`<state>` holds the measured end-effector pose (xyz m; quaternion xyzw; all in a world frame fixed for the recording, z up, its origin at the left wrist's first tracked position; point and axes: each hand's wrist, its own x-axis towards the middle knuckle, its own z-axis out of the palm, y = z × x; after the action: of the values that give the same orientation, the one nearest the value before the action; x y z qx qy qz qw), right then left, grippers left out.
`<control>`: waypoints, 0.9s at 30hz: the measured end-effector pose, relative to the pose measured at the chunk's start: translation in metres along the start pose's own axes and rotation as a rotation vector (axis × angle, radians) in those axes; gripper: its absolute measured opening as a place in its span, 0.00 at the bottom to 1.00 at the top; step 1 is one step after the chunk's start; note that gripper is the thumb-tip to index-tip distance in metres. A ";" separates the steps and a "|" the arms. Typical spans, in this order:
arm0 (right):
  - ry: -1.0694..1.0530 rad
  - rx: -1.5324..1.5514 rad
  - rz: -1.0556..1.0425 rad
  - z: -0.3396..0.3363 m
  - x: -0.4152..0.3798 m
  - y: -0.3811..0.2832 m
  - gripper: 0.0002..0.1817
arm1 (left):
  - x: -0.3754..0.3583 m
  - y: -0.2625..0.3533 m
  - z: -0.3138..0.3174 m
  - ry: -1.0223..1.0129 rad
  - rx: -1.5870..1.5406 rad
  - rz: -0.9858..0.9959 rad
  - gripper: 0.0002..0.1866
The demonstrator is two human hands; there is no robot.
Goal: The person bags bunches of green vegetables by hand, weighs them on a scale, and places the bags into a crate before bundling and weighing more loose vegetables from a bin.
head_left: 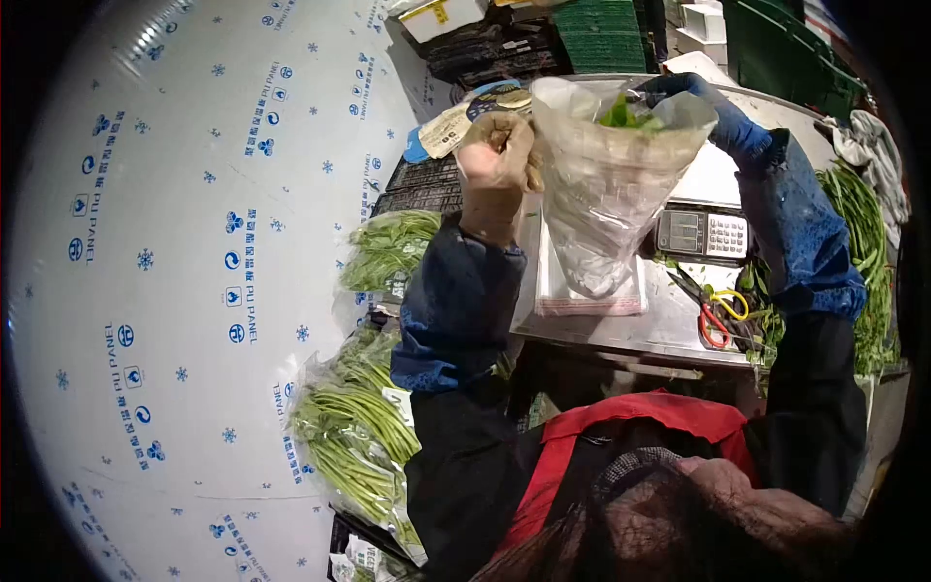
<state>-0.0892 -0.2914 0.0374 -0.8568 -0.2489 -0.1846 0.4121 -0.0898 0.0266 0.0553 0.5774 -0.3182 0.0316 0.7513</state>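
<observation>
A clear plastic bag (606,194) stands upright in front of me, its wide mouth at the top and its lower end narrow. Green leaves (626,114) show inside near the rim. My left hand (499,160), bare, is closed on the bag's left edge with curled fingers. My right hand (722,112), in a blue glove, grips the bag's upper right rim; its fingertips are partly hidden behind the plastic. Below the bag lies a white sheet or bag with a red-striped edge (592,307). A digital scale (703,233) with a keypad sits just right of the bag.
Scissors (718,320) with red and yellow handles lie near the table's front edge, beside loose greens. Long green stems (858,262) are piled at right. Bagged greens (359,417) stand at left by the white panel wall (194,291). Green crates (601,34) are stacked behind.
</observation>
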 end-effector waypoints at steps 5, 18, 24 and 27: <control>0.129 0.046 0.079 0.005 0.019 -0.017 0.22 | 0.014 -0.061 0.000 0.063 0.033 -0.138 0.10; -0.225 -0.363 -0.118 0.005 0.034 -0.094 0.10 | 0.033 -0.023 0.004 0.123 0.069 0.286 0.07; -0.311 -0.354 -0.118 -0.001 0.063 -0.116 0.10 | 0.041 -0.071 -0.011 0.107 0.143 0.304 0.05; -0.128 -0.297 -0.260 -0.012 0.060 -0.121 0.11 | 0.049 -0.095 -0.019 0.027 0.028 0.432 0.04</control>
<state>-0.1121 -0.2200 0.1501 -0.8788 -0.3532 -0.2159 0.2372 -0.0027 -0.0042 -0.0025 0.5055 -0.4241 0.2041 0.7232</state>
